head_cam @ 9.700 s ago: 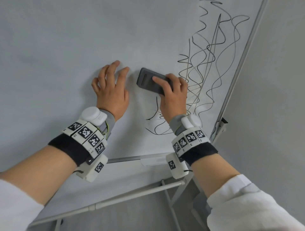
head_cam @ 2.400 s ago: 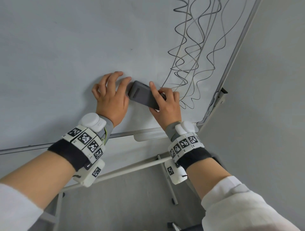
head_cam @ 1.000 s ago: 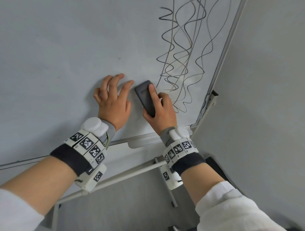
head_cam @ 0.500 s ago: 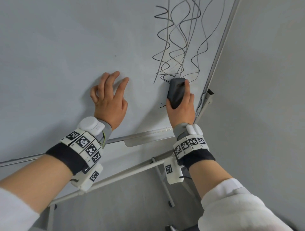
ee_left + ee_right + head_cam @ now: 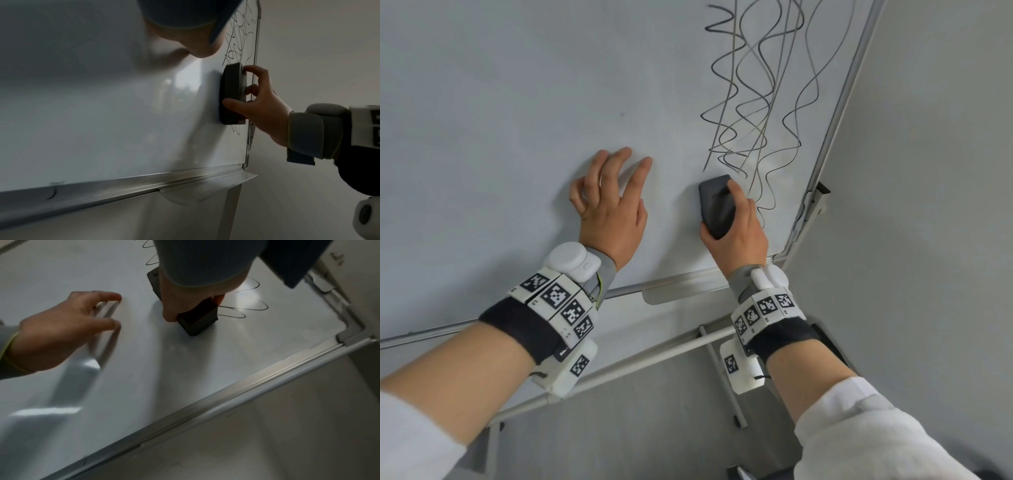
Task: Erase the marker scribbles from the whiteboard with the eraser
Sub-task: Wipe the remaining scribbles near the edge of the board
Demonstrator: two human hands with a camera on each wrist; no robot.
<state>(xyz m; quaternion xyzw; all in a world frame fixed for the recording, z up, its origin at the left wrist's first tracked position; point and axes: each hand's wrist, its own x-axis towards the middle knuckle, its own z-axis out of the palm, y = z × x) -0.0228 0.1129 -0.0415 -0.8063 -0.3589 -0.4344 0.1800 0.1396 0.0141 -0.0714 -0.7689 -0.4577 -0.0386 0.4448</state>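
The whiteboard (image 5: 517,102) stands upright with black marker scribbles (image 5: 756,102) near its right edge. My right hand (image 5: 736,229) grips a dark grey eraser (image 5: 715,205) flat against the board, just below and left of the scribbles' lower loops. From the left wrist view the eraser (image 5: 233,95) stands upright on the board, thumb below and fingers on its back. The right wrist view shows the eraser (image 5: 197,319) beside several loops (image 5: 242,308). My left hand (image 5: 613,202) rests on the bare board with its fingers spread, left of the eraser.
An aluminium frame (image 5: 835,120) runs along the board's right edge, with a corner bracket (image 5: 815,202). A marker tray (image 5: 678,291) sits under the bottom rail. A grey wall (image 5: 928,171) stands close on the right. Stand legs (image 5: 640,363) run below.
The eraser has slid down and left along the board, off the scribbles' lower part. The lowest loops by the board's bottom have thinned out since the first frames. The left hand stayed put.
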